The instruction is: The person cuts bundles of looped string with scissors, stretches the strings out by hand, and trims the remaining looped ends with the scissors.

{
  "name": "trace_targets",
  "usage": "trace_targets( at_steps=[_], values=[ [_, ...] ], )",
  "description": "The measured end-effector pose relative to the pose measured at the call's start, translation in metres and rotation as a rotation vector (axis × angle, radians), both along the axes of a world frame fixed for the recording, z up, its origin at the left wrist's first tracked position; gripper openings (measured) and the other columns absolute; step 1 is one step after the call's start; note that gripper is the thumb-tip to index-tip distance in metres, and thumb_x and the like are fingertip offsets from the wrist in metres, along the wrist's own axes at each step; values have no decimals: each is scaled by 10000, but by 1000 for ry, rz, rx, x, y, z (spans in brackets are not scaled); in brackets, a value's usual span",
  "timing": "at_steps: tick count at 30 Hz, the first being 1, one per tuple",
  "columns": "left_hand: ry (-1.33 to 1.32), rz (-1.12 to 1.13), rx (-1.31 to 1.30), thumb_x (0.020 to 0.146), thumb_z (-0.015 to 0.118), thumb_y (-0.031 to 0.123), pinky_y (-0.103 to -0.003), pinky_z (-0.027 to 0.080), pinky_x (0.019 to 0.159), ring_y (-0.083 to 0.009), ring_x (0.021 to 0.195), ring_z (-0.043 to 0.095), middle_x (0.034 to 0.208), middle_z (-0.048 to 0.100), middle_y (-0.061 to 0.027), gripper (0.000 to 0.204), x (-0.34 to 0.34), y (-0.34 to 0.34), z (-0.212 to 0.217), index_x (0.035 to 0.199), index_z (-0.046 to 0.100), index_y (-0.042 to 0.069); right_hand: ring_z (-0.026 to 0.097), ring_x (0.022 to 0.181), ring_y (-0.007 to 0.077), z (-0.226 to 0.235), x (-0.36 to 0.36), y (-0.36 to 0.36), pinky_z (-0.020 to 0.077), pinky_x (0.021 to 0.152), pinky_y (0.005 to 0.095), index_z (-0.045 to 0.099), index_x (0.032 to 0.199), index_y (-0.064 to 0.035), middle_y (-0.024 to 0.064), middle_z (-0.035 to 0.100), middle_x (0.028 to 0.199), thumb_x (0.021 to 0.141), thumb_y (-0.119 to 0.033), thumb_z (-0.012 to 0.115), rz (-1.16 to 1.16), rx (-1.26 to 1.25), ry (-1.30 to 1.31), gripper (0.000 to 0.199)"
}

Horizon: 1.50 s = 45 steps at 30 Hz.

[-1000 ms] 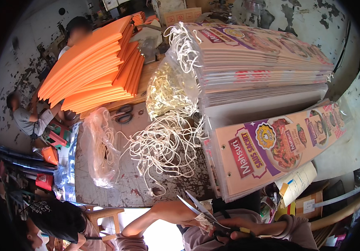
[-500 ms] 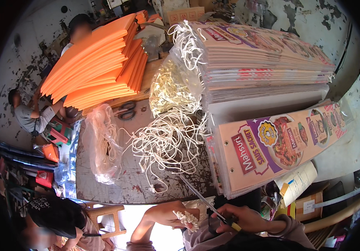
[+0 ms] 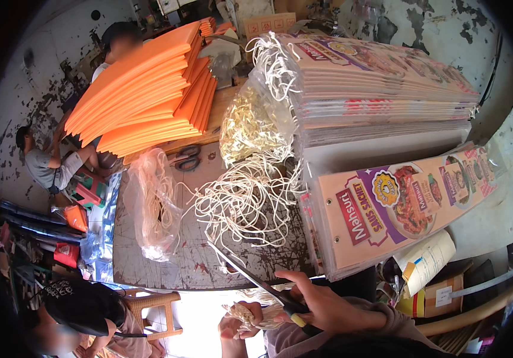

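Scissors farther left than before

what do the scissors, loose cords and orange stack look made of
Scissors: metal blades, judging by their grey sheen; dark handles, probably plastic. Loose cords: matte twisted fibre, cotton or synthetic, limp and tangled. Orange stack: smooth, softly bending folds, perhaps fabric or plastic.

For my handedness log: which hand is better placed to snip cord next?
Right, likely: the right hand holds the scissors, while the left hand grips a bundle of pale cord.
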<state>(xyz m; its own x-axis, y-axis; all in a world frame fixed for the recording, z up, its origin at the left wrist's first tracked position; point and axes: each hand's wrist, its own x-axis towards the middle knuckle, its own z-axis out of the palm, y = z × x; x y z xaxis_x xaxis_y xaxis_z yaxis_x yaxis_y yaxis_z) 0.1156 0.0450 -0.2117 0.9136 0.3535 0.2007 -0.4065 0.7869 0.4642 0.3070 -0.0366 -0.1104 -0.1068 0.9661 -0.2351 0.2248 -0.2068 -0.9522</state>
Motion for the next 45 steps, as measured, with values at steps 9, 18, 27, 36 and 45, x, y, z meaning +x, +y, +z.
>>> trace_targets(
  at_steps=[9,18,27,36,45],
  values=[
    [197,168,204,466,673,39,-220,231,328,-86,343,368,452,431,-48,295,-12,-5,-29,607,418,-10,490,628,196,-15,-8,33,393,586,287,256,1197,-60,108,475,721,717,-117,635,-156,190,-85,614],
    [343,17,251,521,642,124,-235,241,341,-100,355,365,470,441,-56,273,-12,-4,-26,589,415,-11,539,737,253,-23,-12,45,427,643,316,336,1135,-21,160,508,866,704,-120,639,-365,386,-330,536],
    [211,28,138,605,582,88,-211,236,345,-90,374,359,462,391,-52,225,1,-8,-10,654,410,-49,450,796,309,-30,-14,49,368,685,363,326,1136,11,172,469,870,727,-18,554,-310,429,-366,469],
    [224,-199,83,708,538,57,-191,248,359,-69,400,363,511,395,-47,176,9,-8,6,720,415,-69,451,761,304,-43,-16,56,394,661,358,332,1121,48,177,476,811,753,-51,523,-324,447,-667,426],
    [232,-300,216,749,519,60,-188,253,364,-62,408,364,537,397,-37,164,16,-8,15,741,420,-70,471,725,268,-47,-25,68,442,564,320,409,1005,62,148,467,730,747,-91,532,-348,463,-882,324]
  ],
)
